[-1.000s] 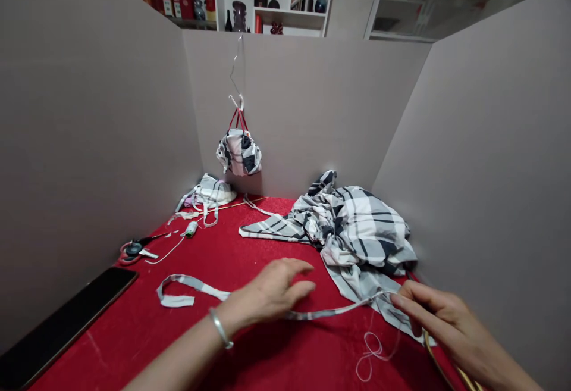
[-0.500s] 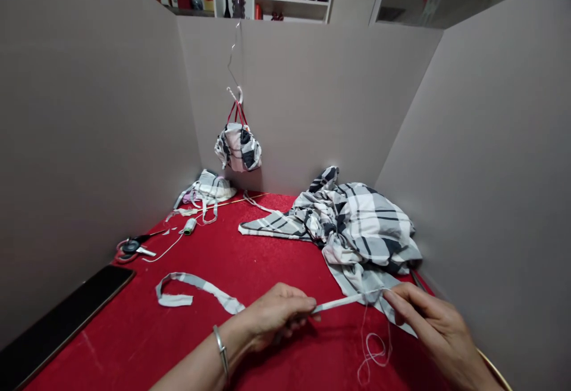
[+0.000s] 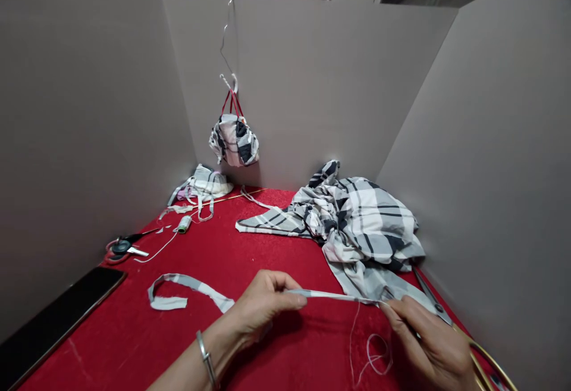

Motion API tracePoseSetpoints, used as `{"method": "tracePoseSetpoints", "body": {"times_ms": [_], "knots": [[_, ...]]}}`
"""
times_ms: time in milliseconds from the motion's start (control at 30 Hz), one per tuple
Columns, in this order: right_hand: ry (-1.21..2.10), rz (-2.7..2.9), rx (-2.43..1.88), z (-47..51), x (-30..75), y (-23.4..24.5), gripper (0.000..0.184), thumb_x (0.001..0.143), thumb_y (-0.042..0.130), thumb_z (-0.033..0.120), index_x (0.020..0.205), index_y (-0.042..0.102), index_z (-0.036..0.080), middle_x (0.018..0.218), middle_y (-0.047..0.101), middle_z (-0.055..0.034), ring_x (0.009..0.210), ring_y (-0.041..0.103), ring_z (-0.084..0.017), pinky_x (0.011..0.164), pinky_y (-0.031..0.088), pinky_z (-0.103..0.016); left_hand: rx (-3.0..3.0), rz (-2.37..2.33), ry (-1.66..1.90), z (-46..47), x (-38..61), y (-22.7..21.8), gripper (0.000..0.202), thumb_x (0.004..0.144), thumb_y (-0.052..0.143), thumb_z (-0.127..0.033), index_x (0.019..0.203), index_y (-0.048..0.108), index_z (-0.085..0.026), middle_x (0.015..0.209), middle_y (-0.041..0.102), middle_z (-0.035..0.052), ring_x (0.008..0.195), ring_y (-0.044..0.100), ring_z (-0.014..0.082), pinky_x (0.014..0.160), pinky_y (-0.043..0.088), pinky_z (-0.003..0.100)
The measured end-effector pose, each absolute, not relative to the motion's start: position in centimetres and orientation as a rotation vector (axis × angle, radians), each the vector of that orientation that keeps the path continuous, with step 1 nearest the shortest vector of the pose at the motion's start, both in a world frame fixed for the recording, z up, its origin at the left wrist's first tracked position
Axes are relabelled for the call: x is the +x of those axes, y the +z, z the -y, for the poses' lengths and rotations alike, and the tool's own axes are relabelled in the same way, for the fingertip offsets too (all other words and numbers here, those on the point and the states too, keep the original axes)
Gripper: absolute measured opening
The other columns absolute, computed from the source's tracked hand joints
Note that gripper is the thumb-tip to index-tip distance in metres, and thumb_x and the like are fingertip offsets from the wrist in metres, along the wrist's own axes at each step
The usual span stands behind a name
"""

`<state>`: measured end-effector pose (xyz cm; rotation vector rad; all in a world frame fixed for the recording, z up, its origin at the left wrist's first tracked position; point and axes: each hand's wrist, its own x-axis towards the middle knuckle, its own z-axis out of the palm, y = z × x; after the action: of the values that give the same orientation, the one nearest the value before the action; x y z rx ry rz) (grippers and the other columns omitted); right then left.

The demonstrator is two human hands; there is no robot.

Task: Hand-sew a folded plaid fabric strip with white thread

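Note:
A narrow folded fabric strip (image 3: 332,295) stretches nearly level between my two hands. My left hand (image 3: 263,302) pinches it between thumb and fingers, with a silver bangle at the wrist. At the strip's other end, my right hand (image 3: 426,331) is closed on it with thumb and forefinger. From near the right fingers a pale thread (image 3: 379,355) hangs down in a loop. The strip's loose tail (image 3: 196,284), grey and white, curls on the red cloth to the left of my left hand. Whether a needle is in my right fingers I cannot tell.
A heap of plaid fabric (image 3: 375,218) lies ahead right, gold-handled scissors (image 3: 446,316) beside it. At left are a phone (image 3: 62,325), small scissors (image 3: 122,248), a thread spool (image 3: 184,224) and plaid scraps (image 3: 207,183). A plaid bundle (image 3: 234,141) hangs from a hook. Grey panels enclose the table.
My left hand has shifted slightly left and up, so more of the strip shows between the hands. My right hand has dropped a little. The view has tilted down, revealing the gold-handled scissors.

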<state>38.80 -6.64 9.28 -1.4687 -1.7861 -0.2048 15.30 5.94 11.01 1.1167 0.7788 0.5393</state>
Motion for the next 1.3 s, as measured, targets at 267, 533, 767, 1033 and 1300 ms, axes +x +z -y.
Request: {"method": "tracePoseSetpoints", "body": {"times_ms": [267,533,767,1033,1300], "knots": [[-0.241,1.832,-1.421,6.6,38.45,9.39,0.011,0.087,0.048,0.02,0.087,0.059,0.019,0.061,0.053,0.0,0.051,0.055,-0.013,0.053,0.043,-0.022,1.152,-0.858,0.542,-6.11,15.59,10.67,0.02,0.053,0.073,-0.027,0.057,0.06,-0.012,0.049,0.054,-0.0028,0.047,0.041,0.0073,0.049,0.027,0.021],[-0.198,1.821,-1.442,6.47,38.4,9.1,0.01,0.089,0.047,0.019,0.084,0.056,0.019,0.061,0.05,0.0004,0.052,0.054,-0.012,0.054,0.042,-0.022,1.191,-0.867,0.535,-6.07,15.65,11.29,0.009,0.058,0.061,-0.022,0.058,0.059,-0.013,0.045,0.043,-0.0068,0.044,0.03,0.0057,0.047,0.022,0.021],[-0.132,1.806,-1.482,6.54,38.77,8.72,0.011,0.089,0.047,0.02,0.083,0.056,0.019,0.062,0.051,0.0004,0.053,0.055,-0.012,0.055,0.043,-0.021,1.34,-0.647,0.556,-6.38,15.18,11.16,0.011,0.066,0.05,-0.017,0.076,0.053,-0.016,0.06,0.054,-0.003,0.057,0.045,0.0093,0.057,0.032,0.02],[-0.133,1.787,-1.478,6.63,38.85,8.86,0.012,0.089,0.047,0.021,0.083,0.057,0.02,0.063,0.054,-0.0004,0.054,0.056,-0.013,0.054,0.044,-0.022,1.596,-0.78,0.553,-5.9,15.08,11.14,0.009,0.063,0.058,-0.013,0.071,0.056,-0.014,0.06,0.05,-0.0042,0.054,0.042,0.0078,0.05,0.031,0.018],[-0.065,1.754,-1.504,6.76,38.85,8.95,0.014,0.089,0.046,0.023,0.08,0.057,0.021,0.062,0.054,-0.0008,0.054,0.056,-0.014,0.054,0.044,-0.022,1.87,-0.788,0.681,-5.84,15.03,11.03,0.009,0.07,0.064,-0.021,0.07,0.057,-0.015,0.059,0.051,-0.0042,0.053,0.042,0.0082,0.051,0.032,0.018]]}}
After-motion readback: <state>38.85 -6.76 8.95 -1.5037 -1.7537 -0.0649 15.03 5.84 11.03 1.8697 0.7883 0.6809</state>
